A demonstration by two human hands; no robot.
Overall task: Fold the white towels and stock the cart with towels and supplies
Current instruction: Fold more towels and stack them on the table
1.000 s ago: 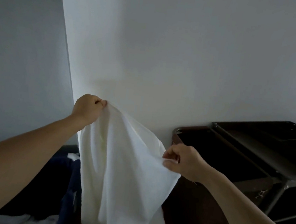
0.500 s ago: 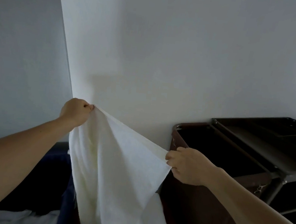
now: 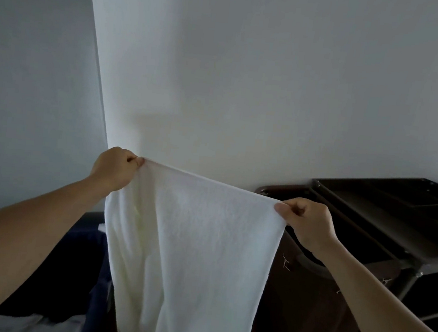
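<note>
A white towel (image 3: 193,247) hangs stretched out flat in front of me, its top edge pulled nearly straight. My left hand (image 3: 115,168) pinches the towel's upper left corner. My right hand (image 3: 307,218) pinches the upper right corner, slightly lower. The towel's lower end runs out of view at the bottom. The dark brown cart (image 3: 386,210) stands at the right, with its bag frame and top tray behind my right hand.
A dark blue bin (image 3: 86,260) sits at the lower left, with white linen (image 3: 31,324) inside it. A white wall rises straight ahead and meets a grey wall at the left corner.
My hands have drawn apart, and the bunched towel is now spread wide with a taut top edge. My right hand moved right and rose toward the cart.
</note>
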